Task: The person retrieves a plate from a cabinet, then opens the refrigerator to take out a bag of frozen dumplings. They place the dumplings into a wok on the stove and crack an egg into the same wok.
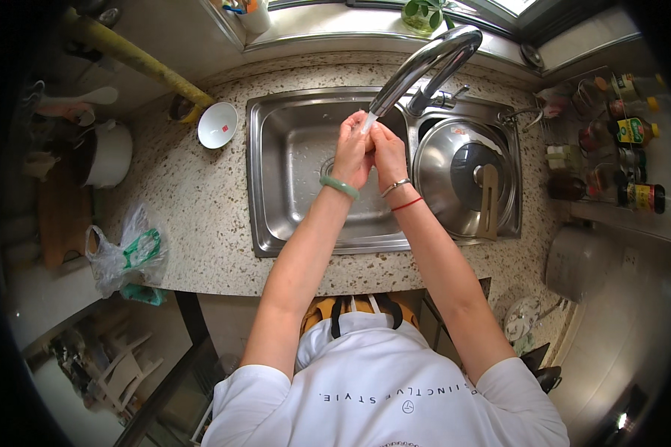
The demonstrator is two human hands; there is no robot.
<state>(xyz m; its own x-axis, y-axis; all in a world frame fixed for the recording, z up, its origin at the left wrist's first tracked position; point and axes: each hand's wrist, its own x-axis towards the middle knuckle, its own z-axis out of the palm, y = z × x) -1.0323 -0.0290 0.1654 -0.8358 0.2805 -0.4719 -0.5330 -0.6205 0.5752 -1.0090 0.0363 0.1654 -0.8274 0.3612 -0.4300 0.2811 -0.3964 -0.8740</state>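
My left hand (350, 153) and my right hand (388, 153) are close together over the left basin of a steel sink (283, 171). Their fingers curl inward and meet under the water stream (370, 121) from a chrome faucet (425, 59). Whatever lies between the fingers, if anything, is hidden by the hands and the water. A green bangle (339, 187) circles my left wrist. On my right wrist are a silver bracelet (396, 187) and a red string (408, 203).
A large pan lid (440, 205) covers the right basin, with a pale slotted utensil (489, 197) on it. Left on the speckled counter (201, 216) stand a white bowl (218, 125), a plastic bag (130, 253) and a white pot (110, 153). Several bottles (634, 132) line the right wall.
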